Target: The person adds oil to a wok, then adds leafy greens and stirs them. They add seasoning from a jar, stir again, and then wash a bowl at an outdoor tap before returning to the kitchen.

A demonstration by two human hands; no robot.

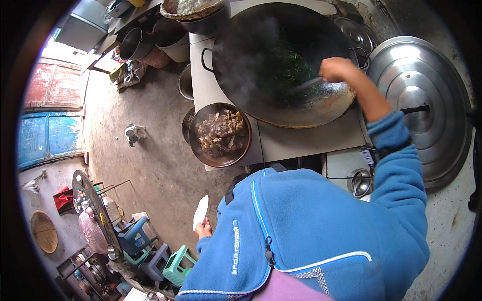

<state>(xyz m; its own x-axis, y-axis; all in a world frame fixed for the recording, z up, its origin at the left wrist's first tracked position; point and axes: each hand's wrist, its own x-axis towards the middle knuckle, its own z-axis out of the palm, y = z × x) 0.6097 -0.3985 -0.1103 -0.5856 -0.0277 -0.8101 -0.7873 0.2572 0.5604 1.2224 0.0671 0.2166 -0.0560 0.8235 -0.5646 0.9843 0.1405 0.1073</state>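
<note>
My right hand (336,70) is closed around the handle of a metal wok spatula (309,82), whose blade is inside a large wok (312,109). Chopped leafy greens (288,69) lie in the wok, partly veiled by steam. Low on the left, my left hand (204,228) holds a white dish (201,212), seen nearly edge-on and tilted away from me. Between my hands, a brown basin (245,148) of steaming cooked meat pieces (218,131) sits at the corner of the tiled stove top (308,141).
A big metal lid (399,146) leans at the right, by a metal bowl with a ladle (360,183). Behind the wok's left side stands a woven basket (171,14) holding something white. A small animal (134,133) is on the floor; plastic stools (179,265) and a table (94,203) stand left.
</note>
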